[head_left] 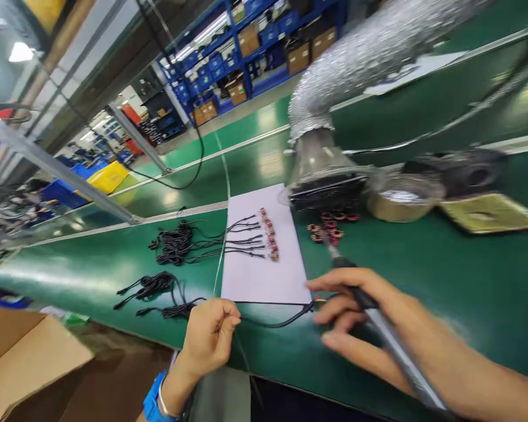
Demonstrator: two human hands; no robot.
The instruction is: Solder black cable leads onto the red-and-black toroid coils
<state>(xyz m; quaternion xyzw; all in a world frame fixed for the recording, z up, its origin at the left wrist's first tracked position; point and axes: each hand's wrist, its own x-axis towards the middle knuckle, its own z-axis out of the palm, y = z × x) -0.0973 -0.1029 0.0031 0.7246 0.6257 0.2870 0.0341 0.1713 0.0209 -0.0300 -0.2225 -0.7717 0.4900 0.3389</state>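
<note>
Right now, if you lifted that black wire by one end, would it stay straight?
The wire would probably droop: it sags in a curve from the left hand toward the iron in the right hand. It likely weighs little, being thin. Pushed, it would probably tangle like the bundles nearby.

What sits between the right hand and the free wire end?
Nothing visible. The wire ends on the belt at the paper corner, beside the right hand, which holds the iron. The left hand pinches it further along.

Glossy green belt point(422, 275); matt white paper point(264, 275); crinkled foil duct point(378, 35).
</note>
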